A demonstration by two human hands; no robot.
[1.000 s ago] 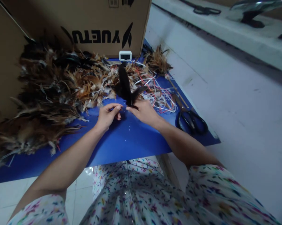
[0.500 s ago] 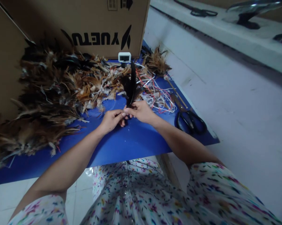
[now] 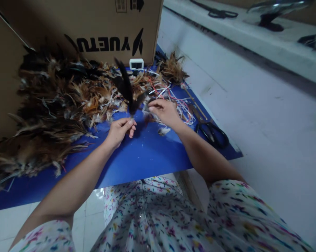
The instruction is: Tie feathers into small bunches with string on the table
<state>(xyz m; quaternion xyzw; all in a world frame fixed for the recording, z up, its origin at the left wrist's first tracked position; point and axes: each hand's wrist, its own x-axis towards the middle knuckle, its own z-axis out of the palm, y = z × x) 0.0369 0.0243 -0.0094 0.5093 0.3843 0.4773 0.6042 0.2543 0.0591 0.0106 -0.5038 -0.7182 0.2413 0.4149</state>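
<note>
My left hand pinches the stems of a small bunch of black feathers that stands upright over the blue board. My right hand hovers just to the right, apart from the bunch, at the edge of the tangled strings. Its fingers are curled together near a small dark feather; what they hold is too small to make out. A loose pale feather lies on the board below that hand.
A big pile of brown and black feathers covers the board's left side. Behind it stands a cardboard box with a small white device in front. Black scissors lie at the right, beside the white floor.
The hands have parted. The black bunch passed from both hands to the left hand alone and tilted left, while the right hand moved up and right to the strings.
</note>
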